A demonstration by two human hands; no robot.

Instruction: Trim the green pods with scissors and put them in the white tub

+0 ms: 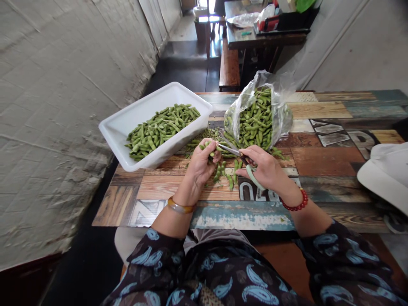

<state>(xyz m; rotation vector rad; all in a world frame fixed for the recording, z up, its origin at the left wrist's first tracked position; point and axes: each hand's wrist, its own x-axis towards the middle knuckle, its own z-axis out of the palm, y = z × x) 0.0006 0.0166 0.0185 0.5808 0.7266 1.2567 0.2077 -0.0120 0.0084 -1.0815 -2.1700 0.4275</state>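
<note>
My left hand is closed around a few green edamame pods, which poke out between thumb and fingers. In my right hand is a pair of scissors with pale green handles, its blades pointing left and reaching the pods at my left fingertips. Below and between the hands, loose pods and cut bits lie on the table. Left of my left hand stands a white plastic tub partly filled with pods. Beyond my right hand, an opened clear plastic bag bulges with more pods.
The patterned wood-plank table spans the view. A white cap rests at its right edge. A pale wall runs close along the left. Farther back are a bench and another table with items on it.
</note>
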